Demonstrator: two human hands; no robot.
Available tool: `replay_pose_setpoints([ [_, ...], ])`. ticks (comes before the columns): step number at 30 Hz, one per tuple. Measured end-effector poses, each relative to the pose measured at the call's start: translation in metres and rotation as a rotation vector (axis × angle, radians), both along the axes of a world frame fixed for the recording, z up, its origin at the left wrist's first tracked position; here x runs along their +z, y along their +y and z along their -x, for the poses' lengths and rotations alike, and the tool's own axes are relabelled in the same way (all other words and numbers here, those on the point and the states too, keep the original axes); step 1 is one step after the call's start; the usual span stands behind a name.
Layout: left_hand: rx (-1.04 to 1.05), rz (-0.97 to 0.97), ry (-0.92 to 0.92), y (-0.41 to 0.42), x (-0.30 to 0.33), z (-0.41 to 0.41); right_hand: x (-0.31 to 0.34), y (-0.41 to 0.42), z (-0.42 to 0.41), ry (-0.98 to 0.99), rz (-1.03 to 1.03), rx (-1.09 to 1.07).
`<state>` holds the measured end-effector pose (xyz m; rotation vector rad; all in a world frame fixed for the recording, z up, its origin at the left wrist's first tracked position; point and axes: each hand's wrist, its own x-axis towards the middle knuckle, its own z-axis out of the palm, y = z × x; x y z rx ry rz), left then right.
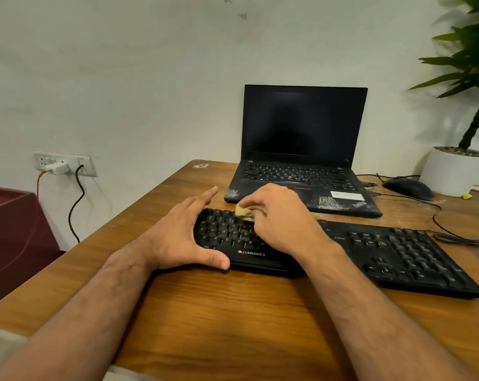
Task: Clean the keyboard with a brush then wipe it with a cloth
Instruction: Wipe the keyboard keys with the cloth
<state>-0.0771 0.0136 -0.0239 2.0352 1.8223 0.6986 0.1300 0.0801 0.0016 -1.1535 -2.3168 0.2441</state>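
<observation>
right hand [281,215] pinching tan cloth [244,211] onto black keyboard [397,251], left hand [178,235] fingers spread, bracing its left end

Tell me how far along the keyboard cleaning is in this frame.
No brush is in view, so brushing looks finished, though the frame cannot confirm it. Wiping is in hand: the right hand presses a small tan cloth onto the upper left keys of the black Zebronics keyboard, while the left hand braces its left end. The number pad side probably still needs wiping.
</observation>
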Motion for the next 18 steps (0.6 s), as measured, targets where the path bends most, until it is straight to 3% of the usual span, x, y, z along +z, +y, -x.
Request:
replay_pose_setpoints([
  [2, -0.002, -0.005, 0.02, 0.001, 0.0, 0.002, -0.003, -0.01, 0.005, -0.038, 0.013, 0.09],
  [7, -0.002, 0.02, 0.021, 0.0, 0.0, 0.002, 0.0, 0.009, -0.005, -0.091, -0.027, -0.305],
  [11, -0.001, 0.027, 0.052, 0.001, 0.0, 0.002, 0.002, -0.007, -0.004, -0.009, 0.013, -0.012],
  [13, -0.001, 0.03, 0.076, 0.001, 0.0, 0.002, -0.002, -0.011, 0.006, -0.057, -0.001, 0.101],
  [18, 0.01, 0.028, 0.106, 0.001, 0.001, 0.002, -0.004, 0.011, 0.004, -0.132, -0.039, -0.198],
])
